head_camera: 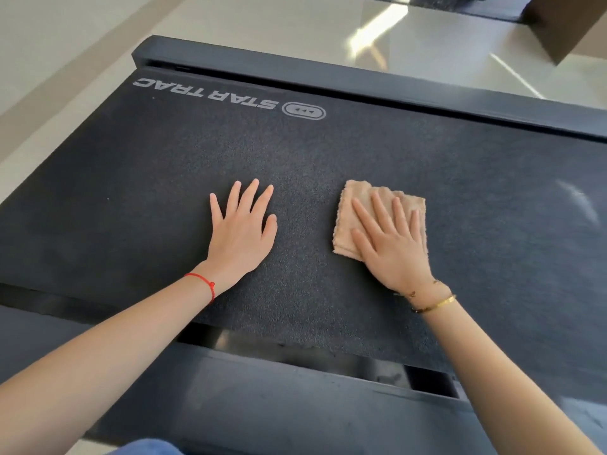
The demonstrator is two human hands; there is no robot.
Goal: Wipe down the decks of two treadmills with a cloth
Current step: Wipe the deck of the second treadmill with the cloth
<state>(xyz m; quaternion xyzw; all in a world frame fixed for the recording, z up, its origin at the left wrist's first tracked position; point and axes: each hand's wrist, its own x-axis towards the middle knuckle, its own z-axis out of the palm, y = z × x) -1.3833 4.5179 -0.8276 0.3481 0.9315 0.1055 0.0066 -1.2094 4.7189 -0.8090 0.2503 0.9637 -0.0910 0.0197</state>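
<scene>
A dark treadmill belt [164, 165] with a white "STAR TRAC" logo fills most of the view. A folded beige cloth [354, 198] lies flat on the belt, right of centre. My right hand [391, 238] presses on the cloth with straight, spread fingers, covering its near right part. My left hand [241, 231] rests flat on the bare belt, a hand's width left of the cloth, fingers spread.
A dark side rail [328, 72] runs along the far edge of the belt and another rail [262, 399] along the near edge. Pale tiled floor [65, 44] lies beyond. A dark mat edge [460, 4] and a brown block [565, 24] sit at the top right.
</scene>
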